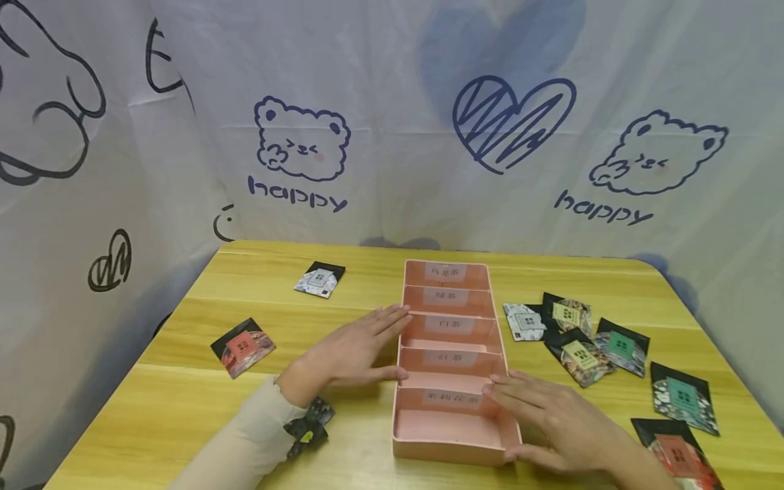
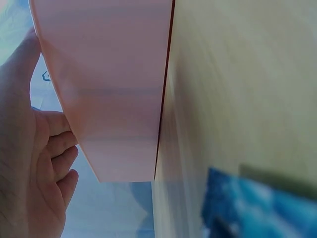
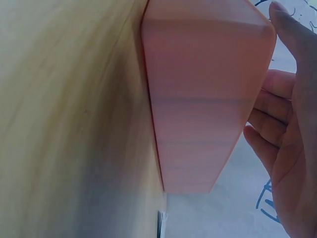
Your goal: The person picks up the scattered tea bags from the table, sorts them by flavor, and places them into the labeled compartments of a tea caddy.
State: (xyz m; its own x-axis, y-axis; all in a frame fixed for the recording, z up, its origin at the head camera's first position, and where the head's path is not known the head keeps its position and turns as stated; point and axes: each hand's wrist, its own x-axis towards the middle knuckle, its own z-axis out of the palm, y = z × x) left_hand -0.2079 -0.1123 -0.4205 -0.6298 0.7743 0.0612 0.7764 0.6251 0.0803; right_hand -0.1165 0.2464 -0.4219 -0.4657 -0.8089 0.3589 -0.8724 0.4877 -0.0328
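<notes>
A long pink box (image 1: 450,454) with several compartments in a row stands on the table, a label with characters on each compartment's wall. My left hand (image 1: 349,350) touches its left rim, fingers extended and thumb apart. On the opposite side my right hand (image 1: 557,418) rests its fingertips on the right rim near the front, the thumb by the front corner. Both wrist views show the box's smooth outer walls, with the left hand (image 2: 39,148) and the right hand (image 3: 287,134) at the upper edge. No sachet is visible inside the compartments.
On the wooden table (image 1: 153,408), a white-and-black sachet (image 1: 321,280) and a red-labelled sachet (image 1: 243,347) lie left. A dark sachet (image 1: 309,429) is partly behind my left wrist. Several sachets, including a green-labelled one (image 1: 682,397), lie right. A printed cloth (image 1: 392,184) hangs behind.
</notes>
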